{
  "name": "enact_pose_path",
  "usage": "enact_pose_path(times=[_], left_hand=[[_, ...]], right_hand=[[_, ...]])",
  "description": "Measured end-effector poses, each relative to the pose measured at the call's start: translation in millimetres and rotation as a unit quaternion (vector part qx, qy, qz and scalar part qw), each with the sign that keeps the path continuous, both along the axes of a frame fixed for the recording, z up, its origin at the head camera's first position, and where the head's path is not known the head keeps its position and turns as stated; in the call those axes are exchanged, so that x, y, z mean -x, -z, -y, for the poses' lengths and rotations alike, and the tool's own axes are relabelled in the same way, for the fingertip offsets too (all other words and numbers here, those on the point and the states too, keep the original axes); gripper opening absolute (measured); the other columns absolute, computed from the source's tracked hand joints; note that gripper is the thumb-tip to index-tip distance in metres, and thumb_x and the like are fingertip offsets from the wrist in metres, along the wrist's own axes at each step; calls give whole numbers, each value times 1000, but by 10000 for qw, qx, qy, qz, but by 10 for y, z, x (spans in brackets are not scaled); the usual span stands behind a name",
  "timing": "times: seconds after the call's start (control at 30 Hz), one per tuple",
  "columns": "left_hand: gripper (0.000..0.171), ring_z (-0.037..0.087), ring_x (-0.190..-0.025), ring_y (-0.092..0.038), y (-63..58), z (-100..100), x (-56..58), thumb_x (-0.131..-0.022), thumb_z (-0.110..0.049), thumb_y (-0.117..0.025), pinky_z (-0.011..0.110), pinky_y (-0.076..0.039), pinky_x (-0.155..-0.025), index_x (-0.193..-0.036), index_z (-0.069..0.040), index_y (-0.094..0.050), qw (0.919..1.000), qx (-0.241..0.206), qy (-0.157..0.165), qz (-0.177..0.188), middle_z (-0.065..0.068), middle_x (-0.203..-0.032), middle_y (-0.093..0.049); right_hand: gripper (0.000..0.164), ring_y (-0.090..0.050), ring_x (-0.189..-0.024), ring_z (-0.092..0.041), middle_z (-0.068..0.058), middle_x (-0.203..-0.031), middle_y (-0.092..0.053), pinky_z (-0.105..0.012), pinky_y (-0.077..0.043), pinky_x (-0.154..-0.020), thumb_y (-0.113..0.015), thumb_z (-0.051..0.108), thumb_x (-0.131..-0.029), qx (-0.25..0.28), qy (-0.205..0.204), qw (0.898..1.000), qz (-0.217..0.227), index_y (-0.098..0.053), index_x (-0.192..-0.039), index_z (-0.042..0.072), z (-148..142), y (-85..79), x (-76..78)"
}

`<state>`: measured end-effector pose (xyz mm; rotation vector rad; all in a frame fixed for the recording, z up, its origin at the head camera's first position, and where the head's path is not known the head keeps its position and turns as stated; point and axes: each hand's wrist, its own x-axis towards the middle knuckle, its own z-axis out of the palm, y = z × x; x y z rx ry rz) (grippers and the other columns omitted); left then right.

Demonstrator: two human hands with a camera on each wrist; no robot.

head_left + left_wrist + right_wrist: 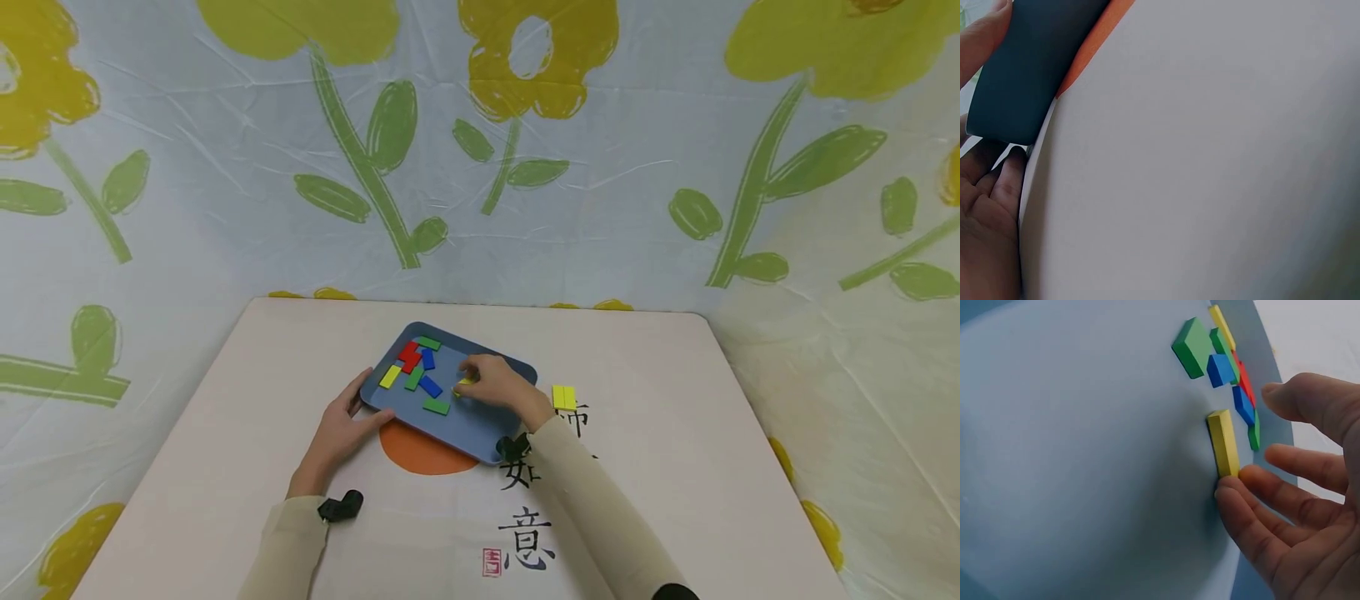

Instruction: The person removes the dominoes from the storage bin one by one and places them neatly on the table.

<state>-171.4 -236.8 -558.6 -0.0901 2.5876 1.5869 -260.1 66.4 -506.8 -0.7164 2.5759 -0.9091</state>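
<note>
A blue-grey tray [457, 425] lies at a slant on the table. My left hand [345, 435] holds its left corner, the thumb over the near edge and the other fingers round the left side; the left wrist view has fingers [1007, 187] low against the tray wall [1022, 69]. Over the tray's right part reaches my right hand [497, 383]. Its lower fingertips [1229, 490] touch the end of a yellow block [1225, 444] lying on the tray floor, while the thumb [1291, 397] stays apart from that block.
Left of that block, the tray holds red blocks [412, 362], blue blocks [431, 386], green blocks [436, 406] and another yellow block [390, 377]. Two yellow blocks [564, 397] lie side by side on the table, right of the tray. The tablecloth [420, 533] carries an orange disc and black characters.
</note>
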Motion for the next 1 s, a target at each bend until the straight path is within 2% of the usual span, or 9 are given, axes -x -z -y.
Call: enact_pose_path(times=[0.27, 0.4, 0.5, 0.8, 1.0], left_hand=[[95, 36, -158, -32, 15, -23, 13, -89, -48, -82, 49, -35, -126, -166, -31, -30, 10000, -56, 66, 10, 12, -173, -27], [95, 37, -158, -32, 14, -19, 20, -90, -48, -82, 50, -35, -126, -167, -31, -29, 9999, -15, 98, 24, 13, -173, -27], [95, 38, -158, -32, 4, -9, 23, -90, -49, -81, 50, -35, -126, -167, -32, -29, 10000, 0, 73, 40, 13, -173, -27], [95, 37, -158, -32, 7, 11, 14, -89, -51, -81, 50, -35, -127, -166, -32, -29, 10000, -7, 8, 62, 12, -173, -26], [95, 38, -157, -33, 20, 15, 6, -90, -50, -81, 51, -35, -126, -167, -32, -29, 10000, -15, 6, 31, 12, -173, -26]], right_hand=[[39, -64, -102, -20, -10, -116, -71, -39, -59, -96, -75, 23, -97, -6, -150, 9999, -82, -70, -131, 4, 63, 58, 61], [38, -64, -100, -21, -12, -116, -71, -39, -60, -94, -76, 20, -96, 55, -221, 9996, -161, -70, -130, 4, 74, 65, 95], [41, -65, -101, -22, -13, -119, -69, -40, -61, -93, -77, 18, -95, 88, -263, 9995, -175, -69, -133, 4, 70, 58, 116], [58, -65, -117, -28, -15, -137, -61, -44, -58, -104, -80, 19, -92, -147, -378, 9991, -80, -60, -145, 6, 60, 35, 155], [58, -64, -116, -27, -16, -139, -59, -42, -58, -103, -81, 18, -91, -346, -439, 9984, -50, -61, -144, 7, 62, 73, 171]])
